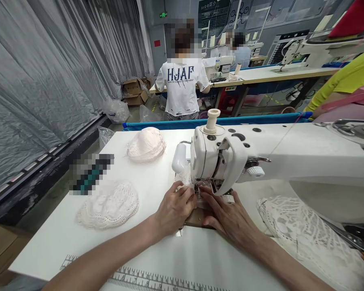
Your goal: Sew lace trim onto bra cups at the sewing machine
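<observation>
A white sewing machine (218, 149) stands before me, with a piece of white lace (185, 176) lying under its needle area. To the left of the needle, my left hand (176, 207) has its fingers curled and pressed together on the lace's edge. My right hand (230, 216) lies on the other side, fingers stretched toward the presser foot and thumb apart, touching the fabric. The machine head partly hides the fingertips and the needle. Further left sit a round lace piece (111, 204) and a pale pink cup-shaped stack (147, 143).
More white lace (309, 234) is heaped at the right, beside scissors (348, 236). A printed ruler (157, 281) runs along the table's front edge. A blurred dark object (92, 173) is at the left edge. Ahead, a person in a white shirt (182, 87) faces away.
</observation>
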A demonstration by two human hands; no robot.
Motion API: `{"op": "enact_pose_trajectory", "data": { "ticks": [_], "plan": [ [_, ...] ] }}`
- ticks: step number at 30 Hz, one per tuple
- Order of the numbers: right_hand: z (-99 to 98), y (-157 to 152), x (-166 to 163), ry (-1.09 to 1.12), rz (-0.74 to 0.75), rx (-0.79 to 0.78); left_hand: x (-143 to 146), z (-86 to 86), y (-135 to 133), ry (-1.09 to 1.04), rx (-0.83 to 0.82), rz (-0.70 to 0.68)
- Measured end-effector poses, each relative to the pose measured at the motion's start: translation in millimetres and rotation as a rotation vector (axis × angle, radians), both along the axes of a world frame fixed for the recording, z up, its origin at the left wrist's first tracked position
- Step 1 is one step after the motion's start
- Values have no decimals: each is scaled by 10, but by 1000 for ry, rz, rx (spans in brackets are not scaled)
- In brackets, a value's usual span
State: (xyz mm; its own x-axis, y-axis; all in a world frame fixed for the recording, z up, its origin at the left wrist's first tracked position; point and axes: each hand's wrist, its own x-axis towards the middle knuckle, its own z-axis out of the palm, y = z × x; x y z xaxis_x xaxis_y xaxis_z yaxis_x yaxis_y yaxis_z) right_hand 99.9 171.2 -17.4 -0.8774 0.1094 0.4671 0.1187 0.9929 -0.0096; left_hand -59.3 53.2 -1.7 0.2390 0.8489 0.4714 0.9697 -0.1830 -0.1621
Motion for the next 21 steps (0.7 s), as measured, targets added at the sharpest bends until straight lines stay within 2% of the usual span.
{"op": "enact_pose_trajectory", "data": {
  "ticks": [6,12,16,21],
  "plan": [
    [-13,-8,29,17,36,5,31,1,-30,39,36,-5],
    [80,-123,94,76,122,-86,82,42,-122,10,9,-2],
    [107,-143,115,60,127,-123,94,33,-142,6,15,-13],
    [96,-120,124,58,132,-99,113,14,-145,40,49,4]
  ]
}}
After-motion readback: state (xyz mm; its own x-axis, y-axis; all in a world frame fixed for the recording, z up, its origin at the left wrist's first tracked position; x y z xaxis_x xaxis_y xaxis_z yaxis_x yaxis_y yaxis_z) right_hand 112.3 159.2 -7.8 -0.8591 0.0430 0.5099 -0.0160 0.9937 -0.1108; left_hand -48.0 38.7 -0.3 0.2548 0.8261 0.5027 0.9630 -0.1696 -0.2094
